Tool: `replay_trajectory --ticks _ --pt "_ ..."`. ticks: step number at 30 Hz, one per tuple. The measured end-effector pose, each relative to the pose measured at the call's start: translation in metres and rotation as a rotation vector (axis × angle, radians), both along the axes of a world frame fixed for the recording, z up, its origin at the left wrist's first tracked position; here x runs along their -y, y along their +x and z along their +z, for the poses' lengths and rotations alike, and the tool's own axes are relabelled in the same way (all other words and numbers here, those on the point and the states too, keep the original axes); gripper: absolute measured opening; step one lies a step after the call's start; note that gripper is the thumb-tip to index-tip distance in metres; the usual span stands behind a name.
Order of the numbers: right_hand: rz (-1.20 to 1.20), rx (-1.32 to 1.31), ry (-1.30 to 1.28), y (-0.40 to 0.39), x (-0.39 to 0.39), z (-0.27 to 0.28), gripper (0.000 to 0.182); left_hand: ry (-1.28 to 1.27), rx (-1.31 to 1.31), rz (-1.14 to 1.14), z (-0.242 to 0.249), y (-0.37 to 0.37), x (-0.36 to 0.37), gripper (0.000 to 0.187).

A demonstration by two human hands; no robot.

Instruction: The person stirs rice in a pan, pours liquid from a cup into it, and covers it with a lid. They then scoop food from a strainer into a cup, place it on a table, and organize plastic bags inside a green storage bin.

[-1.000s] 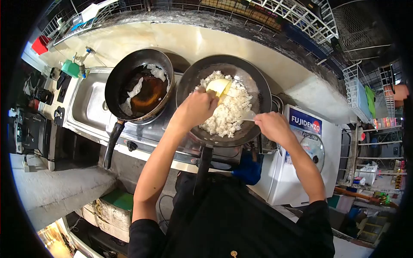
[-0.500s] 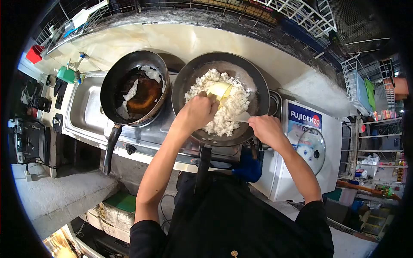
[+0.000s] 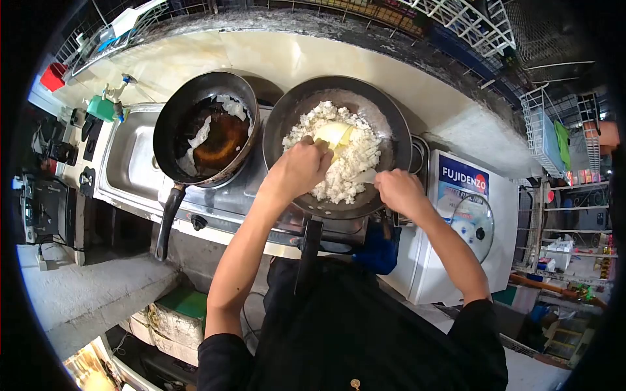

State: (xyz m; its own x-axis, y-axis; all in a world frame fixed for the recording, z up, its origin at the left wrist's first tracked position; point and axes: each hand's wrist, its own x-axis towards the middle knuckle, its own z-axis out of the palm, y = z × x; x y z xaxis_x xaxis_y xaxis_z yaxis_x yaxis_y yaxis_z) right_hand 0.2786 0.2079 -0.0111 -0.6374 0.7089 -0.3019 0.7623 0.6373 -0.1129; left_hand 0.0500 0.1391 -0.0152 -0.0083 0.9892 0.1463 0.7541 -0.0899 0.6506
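Observation:
A wide dark frying pan [image 3: 274, 117] holds a mound of white rice [image 3: 355, 156]. My left hand [image 3: 298, 168] is closed over the rice on a pale yellow scoop-like utensil [image 3: 334, 133], whose rounded part rests on the mound. The exact kind is hard to tell, since my fingers cover its near end. On the right side of the same pan, my right hand [image 3: 400, 191] grips a whitish flat-bladed spatula [image 3: 366, 176]. Its blade touches the edge of the rice.
Left of the rice pan stands a second black frying pan [image 3: 171, 124] with brown oily residue and whitish scraps. Beyond it is a steel sink [image 3: 132, 153]. At right, a glass lid [image 3: 471, 228] lies on a white appliance [image 3: 424, 260]. The rice pan's handle [image 3: 308, 251] points toward my body.
The view has shifted slightly. Both hands keep their grips at nearly the same places over the rice, with the right hand and spatula moved a little upward.

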Motion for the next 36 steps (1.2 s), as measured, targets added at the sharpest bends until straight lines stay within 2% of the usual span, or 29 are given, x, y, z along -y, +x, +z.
replay_trajectory --ticks 1,2,5,7,11,13,20,23,28,32,36 --pt "-0.016 0.009 -0.029 -0.004 -0.003 0.009 0.015 -0.006 0.013 0.019 0.003 -0.001 0.003 0.023" --pt "-0.125 -0.125 -0.001 -0.005 -0.007 0.028 0.016 -0.001 0.011 0.021 0.005 -0.004 0.004 0.023" --pt "-0.097 -0.145 0.049 0.000 -0.025 0.013 0.016 -0.009 0.015 0.030 0.005 -0.007 0.008 0.022" --pt "-0.093 -0.032 0.041 -0.001 -0.027 0.002 0.016 0.004 0.006 0.040 0.003 -0.008 0.008 0.021" --pt "-0.017 -0.050 0.061 -0.002 -0.032 0.019 0.016 0.025 -0.006 0.021 0.007 -0.013 0.013 0.022" --pt "-0.062 0.054 0.039 -0.004 -0.025 0.019 0.017 0.019 0.009 0.035 0.009 -0.013 0.015 0.022" --pt "-0.098 -0.068 -0.032 -0.006 -0.022 0.025 0.016 0.009 0.010 0.035 0.013 -0.011 0.019 0.022" --pt "-0.062 -0.025 -0.027 0.000 -0.020 0.005 0.015 -0.007 0.025 0.044 0.014 -0.010 0.020 0.022" --pt "-0.089 -0.053 -0.015 -0.005 -0.013 0.023 0.015 -0.004 0.022 0.051 0.013 -0.010 0.022 0.021" --pt "-0.040 -0.021 -0.034 -0.002 -0.006 0.008 0.015 0.004 0.012 0.035 0.015 -0.010 0.022 0.021" --pt "-0.060 -0.035 -0.023 -0.008 -0.007 0.019 0.015 0.009 0.011 0.033 0.015 -0.010 0.022 0.021"
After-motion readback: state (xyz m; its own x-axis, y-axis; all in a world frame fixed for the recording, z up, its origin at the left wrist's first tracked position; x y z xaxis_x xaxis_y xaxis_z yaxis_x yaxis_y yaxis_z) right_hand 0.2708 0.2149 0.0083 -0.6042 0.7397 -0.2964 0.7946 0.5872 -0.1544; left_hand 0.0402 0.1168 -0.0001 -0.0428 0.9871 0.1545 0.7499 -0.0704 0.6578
